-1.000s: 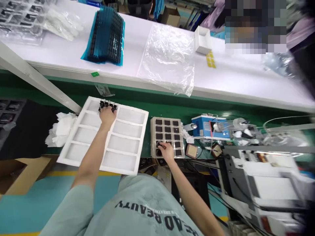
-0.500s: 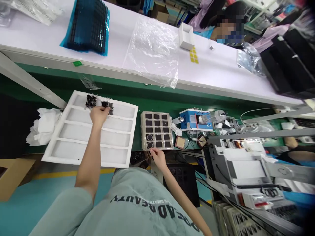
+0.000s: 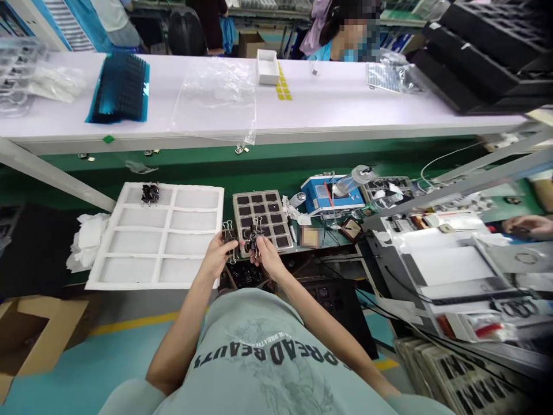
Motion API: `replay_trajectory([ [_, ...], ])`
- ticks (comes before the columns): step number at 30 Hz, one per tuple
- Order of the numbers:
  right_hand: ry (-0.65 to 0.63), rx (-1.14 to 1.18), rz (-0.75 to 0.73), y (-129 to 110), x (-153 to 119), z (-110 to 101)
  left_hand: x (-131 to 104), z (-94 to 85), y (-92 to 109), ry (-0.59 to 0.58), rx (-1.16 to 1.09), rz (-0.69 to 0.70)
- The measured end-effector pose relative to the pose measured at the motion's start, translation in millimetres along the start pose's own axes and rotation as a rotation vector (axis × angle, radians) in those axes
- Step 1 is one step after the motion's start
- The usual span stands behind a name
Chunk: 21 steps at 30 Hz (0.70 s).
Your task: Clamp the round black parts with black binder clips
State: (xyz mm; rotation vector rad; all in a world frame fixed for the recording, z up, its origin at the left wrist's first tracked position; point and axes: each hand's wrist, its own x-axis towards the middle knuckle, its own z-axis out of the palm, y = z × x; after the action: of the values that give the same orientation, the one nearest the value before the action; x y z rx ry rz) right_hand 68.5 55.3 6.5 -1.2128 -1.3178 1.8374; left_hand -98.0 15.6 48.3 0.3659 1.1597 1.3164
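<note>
My left hand point(image 3: 217, 255) is closed on black binder clips point(image 3: 230, 231) with silver wire handles, just right of the white foam tray point(image 3: 165, 237). Close beside it, my right hand point(image 3: 269, 259) grips another bunch of binder clips point(image 3: 256, 235), held over the front left of a clear tray point(image 3: 286, 249) with dark square pieces in its cells. A further cluster of binder clips point(image 3: 150, 194) lies in the foam tray's back left compartment. Below my hands, a container of black clips point(image 3: 247, 275) shows at the table edge. My fingers partly hide the clips, so their number is unclear.
A blue machine point(image 3: 332, 196) stands right of the clear tray, with a small wooden block point(image 3: 309, 237) before it. Crumpled white paper point(image 3: 88, 239) lies at left. A raised white shelf point(image 3: 319, 109) crosses the back. At right is a co-worker's hand point(image 3: 529, 226).
My left hand has left the foam tray and moved right, bringing binder clips with it. My right hand, earlier at the clear tray's front edge, now grips clips too. The view has shifted.
</note>
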Motion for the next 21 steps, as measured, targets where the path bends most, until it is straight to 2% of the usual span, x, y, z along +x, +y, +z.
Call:
replay_trajectory([
  [5, -0.026, -0.191, -0.114, -7, -15, -20, -5, 35.9, -22, 0.045, 0.038, 0.001],
  [8, -0.037, -0.274, -0.156, -10, -22, -31, -9, 48.0, -27, 0.069, 0.038, 0.005],
  [11, -0.044, -0.337, -0.164, -14, -28, -37, -15, 53.3, -29, 0.096, 0.017, -0.005],
  [16, -0.071, -0.346, -0.174, -16, -40, -38, -23, 57.2, -38, 0.224, -0.030, 0.008],
  [21, -0.195, -0.173, -0.019, -1, -54, -41, -26, 52.5, -54, 0.355, -0.077, 0.048],
])
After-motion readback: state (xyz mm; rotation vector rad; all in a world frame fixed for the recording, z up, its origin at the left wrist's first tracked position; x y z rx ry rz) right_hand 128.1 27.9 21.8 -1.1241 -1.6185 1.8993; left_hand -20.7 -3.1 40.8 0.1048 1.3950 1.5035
